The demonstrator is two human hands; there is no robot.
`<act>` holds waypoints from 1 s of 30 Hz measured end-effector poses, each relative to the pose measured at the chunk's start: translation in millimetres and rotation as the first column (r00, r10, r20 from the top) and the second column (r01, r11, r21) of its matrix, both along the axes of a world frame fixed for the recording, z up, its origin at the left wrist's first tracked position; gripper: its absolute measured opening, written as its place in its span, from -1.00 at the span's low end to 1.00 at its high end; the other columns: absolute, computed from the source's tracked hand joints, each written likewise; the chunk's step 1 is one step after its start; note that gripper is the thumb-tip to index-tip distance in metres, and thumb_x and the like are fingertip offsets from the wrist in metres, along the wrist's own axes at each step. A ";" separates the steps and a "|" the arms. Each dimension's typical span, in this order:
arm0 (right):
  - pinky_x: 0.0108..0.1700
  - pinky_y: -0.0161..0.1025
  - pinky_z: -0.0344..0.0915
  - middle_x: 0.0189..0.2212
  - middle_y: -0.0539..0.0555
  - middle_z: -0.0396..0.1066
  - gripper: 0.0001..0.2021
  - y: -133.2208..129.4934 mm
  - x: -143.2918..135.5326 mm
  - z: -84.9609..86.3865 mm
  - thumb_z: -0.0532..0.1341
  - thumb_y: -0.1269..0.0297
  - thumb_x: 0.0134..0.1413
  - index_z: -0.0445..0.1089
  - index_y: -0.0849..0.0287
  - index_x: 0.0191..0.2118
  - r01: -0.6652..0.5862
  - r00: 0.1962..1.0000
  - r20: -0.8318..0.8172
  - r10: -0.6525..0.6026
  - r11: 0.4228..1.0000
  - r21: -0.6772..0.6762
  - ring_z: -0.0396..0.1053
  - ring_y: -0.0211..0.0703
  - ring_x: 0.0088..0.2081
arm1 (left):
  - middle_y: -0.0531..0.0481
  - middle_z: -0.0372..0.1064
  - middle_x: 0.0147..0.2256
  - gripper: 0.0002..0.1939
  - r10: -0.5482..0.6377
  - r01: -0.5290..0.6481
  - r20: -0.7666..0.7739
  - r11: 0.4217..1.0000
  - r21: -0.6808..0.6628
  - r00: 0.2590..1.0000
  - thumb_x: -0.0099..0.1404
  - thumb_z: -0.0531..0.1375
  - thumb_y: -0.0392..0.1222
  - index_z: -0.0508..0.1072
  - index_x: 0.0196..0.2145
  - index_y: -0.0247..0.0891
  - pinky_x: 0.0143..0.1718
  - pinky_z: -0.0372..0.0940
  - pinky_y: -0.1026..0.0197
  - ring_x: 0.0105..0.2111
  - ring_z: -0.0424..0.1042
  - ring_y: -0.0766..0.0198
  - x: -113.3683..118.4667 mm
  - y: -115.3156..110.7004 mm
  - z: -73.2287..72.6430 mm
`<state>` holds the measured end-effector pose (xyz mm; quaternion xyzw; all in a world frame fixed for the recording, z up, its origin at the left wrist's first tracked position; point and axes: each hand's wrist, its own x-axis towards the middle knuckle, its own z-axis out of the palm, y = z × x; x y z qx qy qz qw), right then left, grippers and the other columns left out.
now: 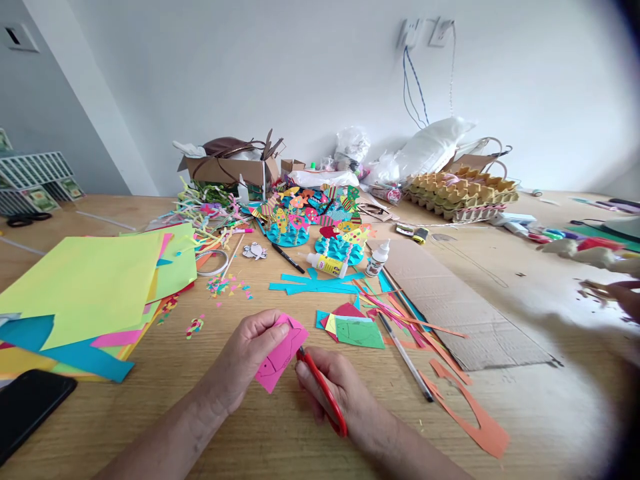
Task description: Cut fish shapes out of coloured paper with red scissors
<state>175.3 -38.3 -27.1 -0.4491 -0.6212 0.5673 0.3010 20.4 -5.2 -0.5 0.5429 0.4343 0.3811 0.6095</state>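
Observation:
Between the thumb and fingers of my left hand (255, 353) is a piece of pink paper (274, 367) with a fish drawn on it in dark lines. My right hand (335, 383) grips red-handled scissors (326, 393), whose short visible tip meets the paper's right edge; most of the blades are hidden. Just beyond my hands lies a small pile of cut paper, with a green piece (359, 331) on top that also bears a drawing. To the right of that pile rests a pen (405, 357).
Coloured sheets (90, 287) and a black phone (35, 407) lie at left. Glue bottles (377, 259) stand and lie near blue bases with paper fish (287, 232). Cardboard (465, 307), orange scraps (480, 427) and egg trays (460, 190) are at right. Another person's hand (625, 297) shows at the right edge.

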 end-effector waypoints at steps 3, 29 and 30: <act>-0.69 -0.45 -0.03 -0.72 -0.12 0.07 -0.53 -0.8 -0.2 -2.6 -0.01 -0.14 0.11 0.09 0.18 -0.55 0.003 1.000 0.009 -0.003 1.000 0.001 0.03 -0.42 -0.70 | 0.15 0.12 -0.59 -0.77 -0.008 0.009 0.029 1.000 -0.018 1.000 0.19 0.12 -0.07 0.34 -0.50 -0.28 -0.51 0.01 0.33 -0.56 0.05 0.38 -0.5 0.1 -1.1; -0.72 -0.46 -0.03 -0.75 -0.13 0.08 -0.56 -3.7 -5.8 -5.5 0.06 -0.11 0.08 0.09 0.17 -0.56 0.046 0.995 -0.084 -0.048 0.999 -0.028 0.05 -0.41 -0.74 | 0.15 0.11 -0.62 -0.77 -0.044 0.058 0.124 0.992 -0.110 0.991 0.14 0.17 -0.10 0.32 -0.55 -0.29 -0.54 -0.02 0.34 -0.59 0.03 0.40 0.7 -0.9 -0.9; -0.71 -0.46 -0.03 -0.75 -0.13 0.08 -0.55 -3.9 -6.2 -4.8 0.05 -0.12 0.08 0.10 0.17 -0.56 0.050 0.995 -0.081 -0.052 0.998 -0.032 0.05 -0.41 -0.74 | 0.15 0.12 -0.61 -0.77 -0.056 0.070 0.123 0.991 -0.111 0.991 0.15 0.16 -0.10 0.32 -0.55 -0.29 -0.54 -0.01 0.34 -0.59 0.04 0.40 0.3 -0.4 -1.5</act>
